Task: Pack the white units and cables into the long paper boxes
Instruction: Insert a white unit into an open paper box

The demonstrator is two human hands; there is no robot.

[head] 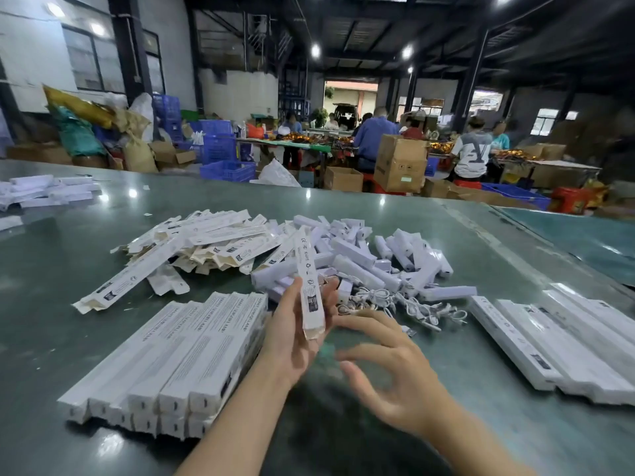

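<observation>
A wide grey-green table [481, 242] fills the view, its near edge cut off. At near left sits a neat stack of packed boxes [171, 359]; more lie at right [563, 345], partly out of frame. Behind, flat empty boxes [192, 245] are heaped beside a pile of white units [360, 255] and tangled cables [405, 305]. The left hand [292, 338] grips one long paper box [309, 283] upright — its contents hidden. The right hand [395, 372] hovers just beside, fingers spread and blurred, holding nothing.
</observation>
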